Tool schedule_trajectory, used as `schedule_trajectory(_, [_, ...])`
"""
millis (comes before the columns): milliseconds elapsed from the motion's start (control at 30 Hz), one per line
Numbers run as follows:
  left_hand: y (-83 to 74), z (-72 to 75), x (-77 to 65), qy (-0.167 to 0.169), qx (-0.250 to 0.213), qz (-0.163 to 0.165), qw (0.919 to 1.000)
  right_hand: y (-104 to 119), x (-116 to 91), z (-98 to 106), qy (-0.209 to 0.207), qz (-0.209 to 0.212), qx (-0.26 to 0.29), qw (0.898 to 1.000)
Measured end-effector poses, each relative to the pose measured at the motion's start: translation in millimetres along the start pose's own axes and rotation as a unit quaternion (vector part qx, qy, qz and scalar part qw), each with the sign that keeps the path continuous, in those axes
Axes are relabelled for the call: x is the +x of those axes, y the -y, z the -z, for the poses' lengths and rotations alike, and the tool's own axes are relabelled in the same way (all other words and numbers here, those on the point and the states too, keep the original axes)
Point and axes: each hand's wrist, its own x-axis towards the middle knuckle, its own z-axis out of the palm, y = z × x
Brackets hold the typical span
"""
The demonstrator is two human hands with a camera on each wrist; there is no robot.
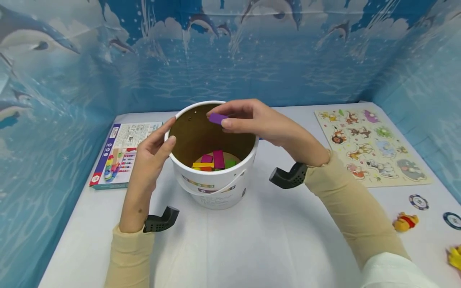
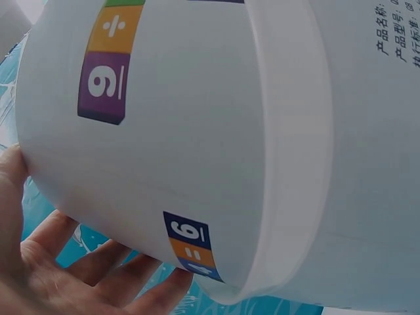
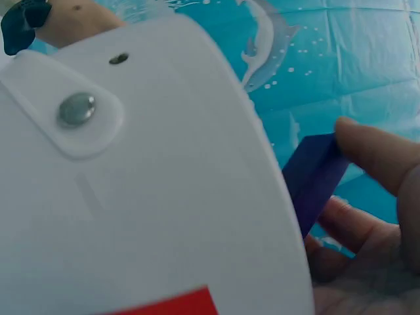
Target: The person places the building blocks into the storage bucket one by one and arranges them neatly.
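Note:
A white bucket (image 1: 217,203) with a thin handle and printed number strips stands on the table. My left hand (image 1: 149,156) grips its rim on the left side, thumb at the edge. In the left wrist view, the fingers of that hand lie against the bucket's outer wall (image 2: 164,151). Above the bucket's opening, my right hand (image 1: 252,120) pinches a purple block (image 1: 217,119) between thumb and fingers. The same purple block (image 3: 318,167) shows beside the rim in the right wrist view. Several coloured blocks (image 1: 218,159) lie at the bucket's bottom, partly hidden by its front wall.
A flat toy box (image 1: 122,160) lies at the left, behind my left forearm. An animal puzzle board (image 1: 374,146) is at the back right. Nearer on the right are two chips (image 1: 419,202), a small bear figure (image 1: 405,222) and a yellow toy (image 1: 455,256). Dolphin-print curtains (image 1: 216,68) enclose the table.

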Motion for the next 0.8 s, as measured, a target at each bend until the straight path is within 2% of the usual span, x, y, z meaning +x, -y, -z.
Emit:
schedule_trajectory(67, [0.4,-0.2,-0.1,0.002,0.0,0.001,1.0,-1,7,-2,-0.002,-0.021,-0.038,0.999])
schedule_trajectory(200, [0.0,-0.3,-0.2,0.0,0.002,0.002,1.0,-3,19,-6,-0.016,-0.036,-0.09,0.995])
schedule_trajectory(367, [-0.6,-0.6,-0.3,-0.009,0.007,0.002,0.9999,-5,31,-8,-0.051,-0.016,-0.161,0.986])
schedule_trajectory(433, [-0.4,-1.1,-0.1,-0.01,0.007,0.001,0.9999,-7,30,-9,-0.075,-0.002,-0.159,0.984])
schedule_trajectory(567, [0.0,-1.8,0.0,-0.008,0.004,-0.001,1.0,-11,21,-6,-0.147,0.041,-0.094,0.984])
schedule_trajectory(633, [0.2,-1.7,0.3,-0.008,0.002,-0.004,1.0,-17,13,1,-0.2,0.077,-0.037,0.976])
schedule_trajectory(667, [0.3,-1.3,0.4,-0.007,0.001,-0.005,1.0,-22,10,6,-0.23,0.093,-0.003,0.969])
schedule_trajectory(733, [0.5,-0.6,0.5,-0.006,-0.001,-0.006,1.0,-37,3,19,-0.293,0.103,0.072,0.948])
schedule_trajectory(800, [0.5,0.4,0.3,-0.007,-0.001,-0.005,1.0,-61,-2,36,-0.347,0.078,0.146,0.923])
